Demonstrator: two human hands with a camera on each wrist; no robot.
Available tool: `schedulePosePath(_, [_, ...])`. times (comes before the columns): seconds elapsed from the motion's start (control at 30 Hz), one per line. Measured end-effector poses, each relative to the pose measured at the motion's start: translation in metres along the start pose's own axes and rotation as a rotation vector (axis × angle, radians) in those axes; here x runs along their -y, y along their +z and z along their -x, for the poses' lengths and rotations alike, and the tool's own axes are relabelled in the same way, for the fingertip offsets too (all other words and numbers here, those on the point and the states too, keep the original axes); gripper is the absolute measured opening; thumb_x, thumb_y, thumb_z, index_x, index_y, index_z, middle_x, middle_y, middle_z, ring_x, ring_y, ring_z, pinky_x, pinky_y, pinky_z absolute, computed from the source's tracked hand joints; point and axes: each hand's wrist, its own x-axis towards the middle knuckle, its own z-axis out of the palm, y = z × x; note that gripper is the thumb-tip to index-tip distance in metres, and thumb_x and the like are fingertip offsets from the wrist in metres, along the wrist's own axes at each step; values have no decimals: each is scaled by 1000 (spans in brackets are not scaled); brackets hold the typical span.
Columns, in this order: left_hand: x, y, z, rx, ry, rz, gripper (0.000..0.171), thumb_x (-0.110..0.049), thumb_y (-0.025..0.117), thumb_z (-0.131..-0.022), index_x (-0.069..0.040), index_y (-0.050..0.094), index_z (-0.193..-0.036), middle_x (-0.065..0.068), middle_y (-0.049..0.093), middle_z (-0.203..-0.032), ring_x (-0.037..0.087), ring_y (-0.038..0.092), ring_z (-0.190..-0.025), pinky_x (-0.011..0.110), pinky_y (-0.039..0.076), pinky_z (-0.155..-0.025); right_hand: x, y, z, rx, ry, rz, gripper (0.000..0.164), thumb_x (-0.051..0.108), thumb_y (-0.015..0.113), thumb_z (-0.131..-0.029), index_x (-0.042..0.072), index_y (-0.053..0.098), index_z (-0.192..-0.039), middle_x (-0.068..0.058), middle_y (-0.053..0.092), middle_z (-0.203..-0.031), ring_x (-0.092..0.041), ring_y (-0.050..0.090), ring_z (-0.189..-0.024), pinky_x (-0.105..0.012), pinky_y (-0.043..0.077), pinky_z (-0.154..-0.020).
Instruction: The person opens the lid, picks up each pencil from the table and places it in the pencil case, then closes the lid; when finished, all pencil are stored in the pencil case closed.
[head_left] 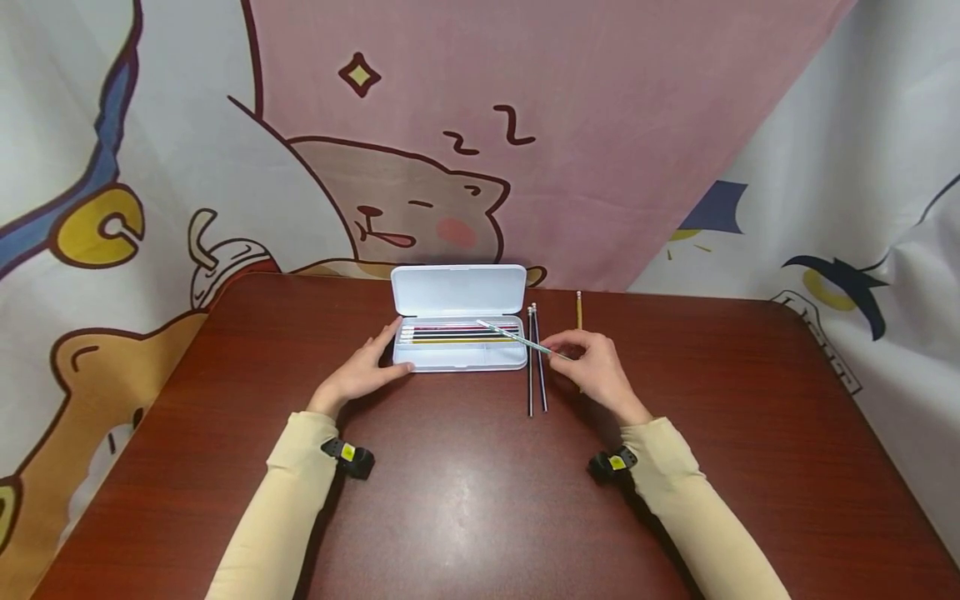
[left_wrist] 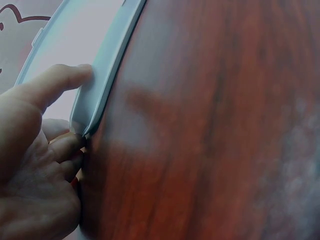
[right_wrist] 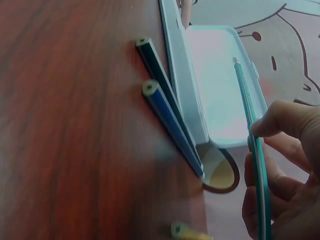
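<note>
A white pencil case [head_left: 459,289] stands with its lid raised at the back of the table. Inside it, several pencils [head_left: 450,334] lie side by side in the rear part. My left hand [head_left: 362,371] holds the case's left end, thumb at the front corner and fingers round the end, as the left wrist view shows. Between thumb and fingers, my right hand [head_left: 592,367] pinches a green-and-white pencil [right_wrist: 245,92], tilted with its far end over the open case. Near this hand, a dark pencil [right_wrist: 156,65] and a blue pencil [right_wrist: 167,120] lie on the table beside the case.
A yellow pencil [head_left: 579,307] lies right of these two, partly hidden by my right hand. Behind the brown wooden table [head_left: 465,500] hangs a printed cloth [head_left: 600,125] with cartoon figures, close behind the case lid.
</note>
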Motion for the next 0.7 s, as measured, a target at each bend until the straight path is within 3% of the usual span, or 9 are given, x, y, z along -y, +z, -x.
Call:
schedulePosePath(0.1, [0,0,0,-3,5,1,87,-29,66,-90,-8,13,-155,24,15,-157,41,11,-143,55,3,-113,4,7,-7,21,-34,-1,19,-4,71,-80,5,76,-96,-5,71,-90,-16,61,-78,-31,49,-69])
schedulePosePath(0.23, [2,0,-2,-7,14,0,87,-30,66,-90,-8,13,-155,24,16,-156,41,12,-143,54,3,-113,6,15,-17,66,-71,-4,20,-3,71,-81,4,76,-98,-5,70,-93,-19,63,-84,-36,51,-75])
schedulePosePath(0.57, [3,0,-2,-3,2,1,87,-31,66,-90,-9,13,-155,24,16,-156,42,13,-142,56,4,-113,2,31,-45,143,-162,62,20,-1,66,-81,6,77,-97,-3,67,-87,-18,54,-75,-30,43,-64])
schedulePosePath(0.7, [2,0,-1,-3,7,2,87,-31,66,-90,-8,14,-155,25,16,-156,42,13,-142,56,4,-112,2,38,-54,160,-187,54,21,-3,66,-81,4,77,-97,-4,67,-88,-17,56,-77,-29,44,-65])
